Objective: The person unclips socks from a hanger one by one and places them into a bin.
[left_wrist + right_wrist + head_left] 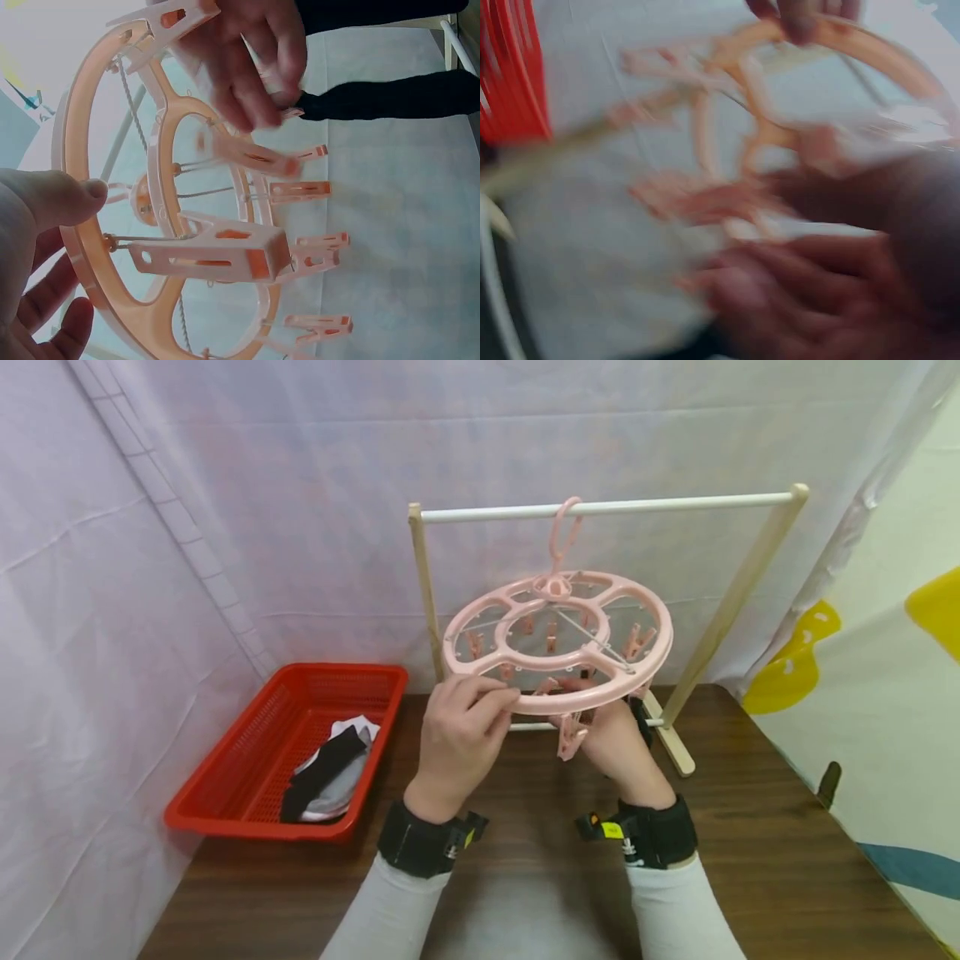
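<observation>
A round pink clip hanger [660, 652] hangs by its hook from a white rod, its ring tilted. My left hand [461, 727] pinches the near-left rim, thumb on one face and fingers behind. Under the ring, my right hand [618, 743] is among the dangling pink clips, fingers loosely bent and apart from the thumb. A blurred clip [255, 156] is by its fingertips; whether they touch is unclear. Beside that hand a black sock [390, 99] hangs from a clip, with another dark cloth [375, 11] near it. The right wrist view is heavily blurred.
A wooden stand [731, 602] carries the white rod [675, 505] at the back of the brown table [757, 860]. On the left sits a red basket [225, 827] holding black, grey and white socks [337, 772]. White cloth [300, 527] hangs behind.
</observation>
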`<state>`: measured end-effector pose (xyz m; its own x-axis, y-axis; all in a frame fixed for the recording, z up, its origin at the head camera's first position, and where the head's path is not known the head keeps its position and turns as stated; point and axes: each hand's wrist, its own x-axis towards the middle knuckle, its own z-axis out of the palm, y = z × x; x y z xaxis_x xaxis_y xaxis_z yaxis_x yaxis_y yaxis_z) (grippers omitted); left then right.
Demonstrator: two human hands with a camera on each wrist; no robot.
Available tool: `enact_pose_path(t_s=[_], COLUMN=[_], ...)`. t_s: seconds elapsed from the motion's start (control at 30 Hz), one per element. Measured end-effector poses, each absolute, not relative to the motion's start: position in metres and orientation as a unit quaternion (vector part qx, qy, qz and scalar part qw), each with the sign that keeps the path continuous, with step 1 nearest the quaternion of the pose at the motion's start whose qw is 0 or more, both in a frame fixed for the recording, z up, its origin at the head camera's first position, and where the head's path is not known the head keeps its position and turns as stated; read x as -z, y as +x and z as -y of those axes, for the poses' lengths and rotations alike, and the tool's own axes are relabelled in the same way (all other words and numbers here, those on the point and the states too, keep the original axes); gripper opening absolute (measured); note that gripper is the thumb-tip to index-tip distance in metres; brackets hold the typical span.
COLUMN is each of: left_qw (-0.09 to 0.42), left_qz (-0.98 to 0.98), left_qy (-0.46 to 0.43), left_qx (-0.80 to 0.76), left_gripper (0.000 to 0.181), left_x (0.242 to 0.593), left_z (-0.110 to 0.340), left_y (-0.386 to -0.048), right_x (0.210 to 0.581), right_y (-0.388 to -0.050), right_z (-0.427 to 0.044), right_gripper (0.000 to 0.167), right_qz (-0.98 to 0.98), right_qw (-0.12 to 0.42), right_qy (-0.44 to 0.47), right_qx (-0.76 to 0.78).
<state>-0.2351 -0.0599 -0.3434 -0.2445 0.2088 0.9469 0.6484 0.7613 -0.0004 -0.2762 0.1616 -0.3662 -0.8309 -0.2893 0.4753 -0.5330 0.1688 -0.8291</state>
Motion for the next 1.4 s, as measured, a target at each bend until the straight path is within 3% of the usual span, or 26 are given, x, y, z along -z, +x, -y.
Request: enact_pose_path(t_s=[0.13, 0.2, 0.27, 0.37, 0.53, 0.63, 0.9, 1.4], left_qw=[0.553, 0.553, 0.554, 0.556, 0.552, 0.549, 0.547, 0.550], left_qz=[0.760, 0.760, 0.759, 0.755, 0.755, 0.757, 0.748, 0.741], left_qy=[-0.273, -0.269, -0.266, -0.259, -0.244, -0.242, -0.242, -0.259], left_qx=[0.205, 0.208, 0.215, 0.232, 0.256, 0.258, 0.286, 0.286], left_gripper=[0.015, 0.015, 0.015, 0.015, 0.016, 0.015, 0.015, 0.013], left_x=[0.343, 0.343, 0.342, 0.342, 0.342, 0.342, 0.342, 0.340], left_z=[0.061, 0.061, 0.060, 0.060, 0.060, 0.061, 0.061, 0.059], left_y=[-0.235, -0.235, -0.235, -0.234, -0.233, -0.232, -0.234, -0.229], right_x=[0.340, 0.329, 0.320, 0.314, 0.321, 0.327, 0.334, 0.331], right_y=[-0.250, -0.235, -0.223, -0.214, -0.225, -0.236, -0.250, -0.239], right_z=[-0.186, -0.197, -0.207, -0.216, -0.222, -0.222, -0.216, -0.186], right_gripper=[0.027, 0.037, 0.034, 0.027, 0.018, 0.026, 0.025, 0.013], right_qz=[0.876, 0.892, 0.896, 0.866, 0.733, 0.706, 0.725, 0.707], right_qw=[0.057, 0.038, 0.048, 0.156, 0.444, 0.518, 0.528, 0.538], right_qy=[0.294, 0.294, 0.289, 0.289, 0.276, 0.256, 0.254, 0.289], right_qx=[-0.378, -0.341, -0.333, -0.377, -0.435, -0.411, -0.362, -0.356])
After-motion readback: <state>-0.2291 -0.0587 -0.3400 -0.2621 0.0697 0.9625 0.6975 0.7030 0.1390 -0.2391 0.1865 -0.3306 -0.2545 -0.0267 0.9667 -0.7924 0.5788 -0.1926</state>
